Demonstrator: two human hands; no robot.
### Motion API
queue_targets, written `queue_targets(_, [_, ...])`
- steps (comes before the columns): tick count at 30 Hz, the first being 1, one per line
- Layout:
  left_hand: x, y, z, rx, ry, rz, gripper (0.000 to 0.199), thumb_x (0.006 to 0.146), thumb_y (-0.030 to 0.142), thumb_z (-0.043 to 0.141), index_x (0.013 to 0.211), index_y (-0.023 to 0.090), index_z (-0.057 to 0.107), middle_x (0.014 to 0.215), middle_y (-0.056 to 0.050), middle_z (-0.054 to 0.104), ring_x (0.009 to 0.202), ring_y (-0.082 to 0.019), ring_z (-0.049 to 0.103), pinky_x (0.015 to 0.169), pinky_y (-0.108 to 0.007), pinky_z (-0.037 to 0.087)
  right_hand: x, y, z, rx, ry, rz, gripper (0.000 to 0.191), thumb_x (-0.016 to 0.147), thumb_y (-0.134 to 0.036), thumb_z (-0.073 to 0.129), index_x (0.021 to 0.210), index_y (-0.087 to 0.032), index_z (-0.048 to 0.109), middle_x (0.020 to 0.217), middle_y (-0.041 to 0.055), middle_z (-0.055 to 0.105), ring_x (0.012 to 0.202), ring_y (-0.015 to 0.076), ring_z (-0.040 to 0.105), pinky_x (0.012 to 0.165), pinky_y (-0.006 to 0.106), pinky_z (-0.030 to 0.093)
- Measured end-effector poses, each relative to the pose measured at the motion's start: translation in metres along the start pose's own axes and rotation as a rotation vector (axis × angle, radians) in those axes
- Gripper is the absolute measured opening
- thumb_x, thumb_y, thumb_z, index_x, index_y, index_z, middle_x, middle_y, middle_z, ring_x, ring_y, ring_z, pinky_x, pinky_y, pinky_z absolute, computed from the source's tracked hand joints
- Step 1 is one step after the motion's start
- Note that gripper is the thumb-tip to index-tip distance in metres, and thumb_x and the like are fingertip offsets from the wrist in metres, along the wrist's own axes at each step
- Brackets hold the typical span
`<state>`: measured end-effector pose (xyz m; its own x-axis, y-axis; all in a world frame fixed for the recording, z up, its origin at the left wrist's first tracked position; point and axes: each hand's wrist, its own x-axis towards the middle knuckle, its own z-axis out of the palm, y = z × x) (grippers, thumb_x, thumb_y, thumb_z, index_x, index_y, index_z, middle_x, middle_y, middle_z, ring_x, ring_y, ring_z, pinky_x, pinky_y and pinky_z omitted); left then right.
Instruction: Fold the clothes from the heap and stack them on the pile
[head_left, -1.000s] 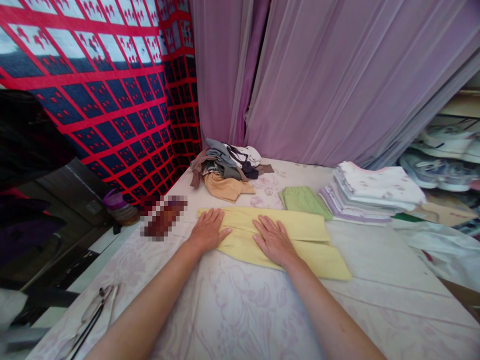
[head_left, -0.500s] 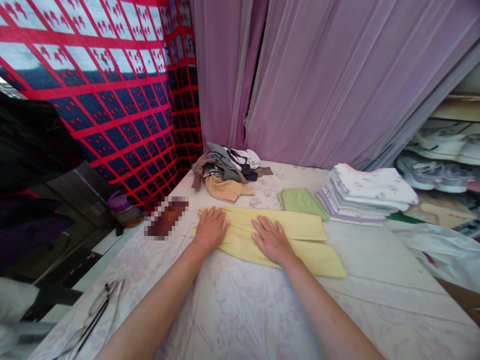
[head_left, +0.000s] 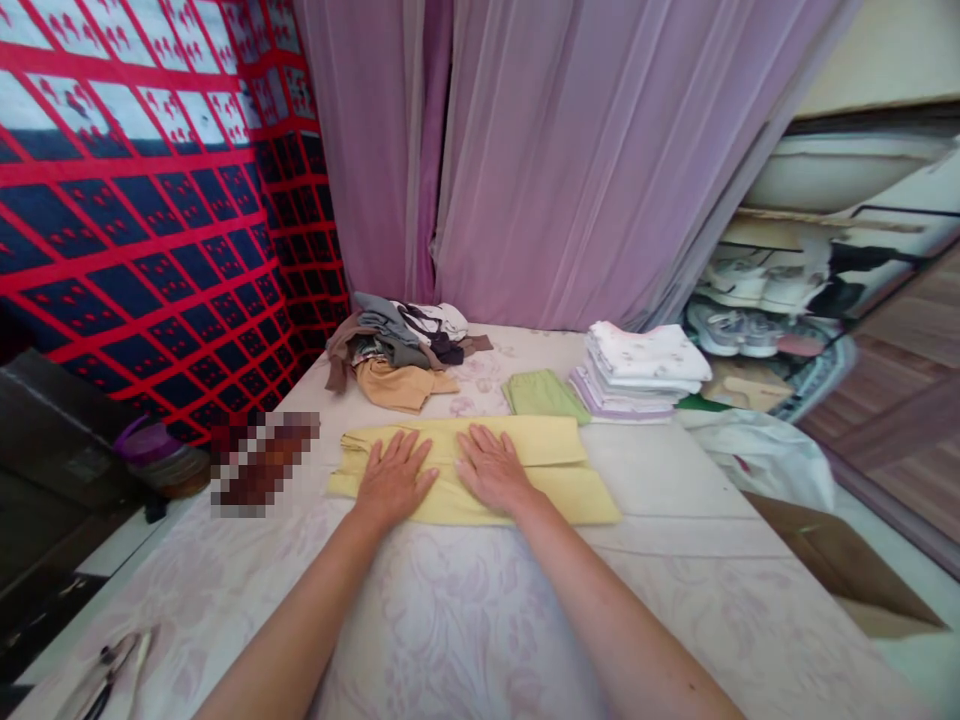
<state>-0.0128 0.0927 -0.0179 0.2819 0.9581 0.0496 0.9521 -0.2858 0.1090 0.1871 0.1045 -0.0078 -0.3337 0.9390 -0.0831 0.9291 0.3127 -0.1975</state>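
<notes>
A pale yellow garment [head_left: 559,470] lies folded lengthwise on the floral-patterned surface [head_left: 465,620]. My left hand [head_left: 391,478] rests flat on its left part, fingers spread. Beside it, my right hand [head_left: 491,468] presses flat on the garment's middle, fingers also apart. Neither hand grips the cloth. The garment's right end stretches past my right hand, uncovered.
A folded green cloth [head_left: 544,394] and a stack of folded white and lilac clothes [head_left: 641,368] lie behind the garment. A heap of unfolded clothes [head_left: 397,350] sits at the back left. A white plastic bag [head_left: 765,465] hangs off the right edge. Scissors [head_left: 105,675] lie near left.
The view has swung to the right. My hands have drawn closer together on the yellow garment, and the cloth's left end now shows beyond my left hand.
</notes>
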Motion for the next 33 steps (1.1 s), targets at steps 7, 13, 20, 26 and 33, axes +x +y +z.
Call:
queue_targets(7, [0.002, 0.002, -0.002, 0.055, -0.032, -0.016, 0.057, 0.092, 0.052, 0.03, 0.143, 0.026, 0.037, 0.152, -0.004, 0.029, 0.141, -0.026, 0.022, 0.112, -0.052, 0.013, -0.007, 0.052, 0.001, 0.006, 0.029, 0.212, 0.061, 0.094, -0.05, 0.017, 0.147, -0.021, 0.026, 0.156, 0.0058, 0.015, 0.143, 0.0198, 0.009, 0.112, 0.051, 0.0])
queue_targets(13, [0.003, 0.001, -0.001, 0.08, -0.024, -0.013, 0.057, 0.092, 0.051, 0.031, 0.143, 0.025, 0.037, 0.152, -0.004, 0.029, 0.14, -0.027, 0.023, 0.112, -0.052, 0.015, -0.023, 0.083, 0.002, -0.021, 0.104, 0.174, 0.057, 0.095, -0.049, 0.02, 0.146, -0.023, 0.028, 0.156, 0.0055, 0.015, 0.143, 0.0195, 0.01, 0.113, 0.049, 0.003])
queue_targets(20, [0.004, 0.001, 0.0, 0.086, -0.033, -0.015, 0.058, 0.092, 0.052, 0.031, 0.143, 0.025, 0.037, 0.152, -0.005, 0.029, 0.14, -0.028, 0.023, 0.111, -0.053, 0.016, -0.024, 0.107, 0.001, -0.005, 0.102, 0.411, 0.062, 0.095, -0.05, 0.019, 0.147, -0.018, 0.024, 0.156, 0.0081, 0.014, 0.143, 0.0212, 0.01, 0.111, 0.052, 0.01])
queue_targets(26, [0.004, 0.0, 0.0, 0.074, -0.038, -0.009, 0.059, 0.092, 0.053, 0.031, 0.143, 0.025, 0.037, 0.152, -0.005, 0.029, 0.14, -0.028, 0.022, 0.111, -0.053, 0.016, -0.024, 0.109, 0.002, -0.04, 0.137, 0.456, 0.06, 0.095, -0.046, 0.018, 0.146, -0.016, 0.025, 0.156, 0.0091, 0.017, 0.142, 0.0203, 0.011, 0.11, 0.054, 0.014])
queue_targets(33, [0.003, 0.001, -0.001, 0.077, -0.039, -0.01, 0.059, 0.092, 0.054, 0.028, 0.143, 0.025, 0.036, 0.152, -0.005, 0.029, 0.14, -0.028, 0.022, 0.111, -0.053, 0.016, -0.045, 0.109, -0.019, -0.074, 0.144, 0.5, 0.053, 0.096, -0.038, 0.021, 0.144, -0.019, 0.032, 0.154, 0.0079, 0.024, 0.14, 0.0222, 0.02, 0.111, 0.055, 0.013])
